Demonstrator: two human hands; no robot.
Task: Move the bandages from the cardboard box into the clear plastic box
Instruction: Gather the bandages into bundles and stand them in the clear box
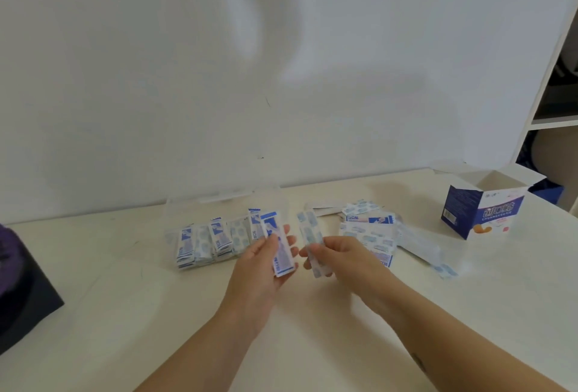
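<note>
Both bare forearms reach in from the bottom edge, and the left hand (262,262) is clamped on a stack of blue-and-white wrapped bandages (279,244), thumb on the front, fingers behind. Its long axis runs near upright, top tipped slightly left. Right beside it, not quite touching, the right hand (339,255) pinches a pale translucent bandage strip (311,243), also standing tall, leaning the same way.

Behind the left hand sits the clear plastic box (219,204), lid open, with rows of bandages (212,240) standing on edge inside. Behind the right hand, a loose pile of bandage strips (370,230) lies flat on the white table (312,344), a few trailing off to the right. Well apart at far right stands the blue-and-white cardboard box (483,212), flaps open. A dark black-and-purple object (18,282) crowds the left edge; a white shelf unit (553,94) rises at right.
</note>
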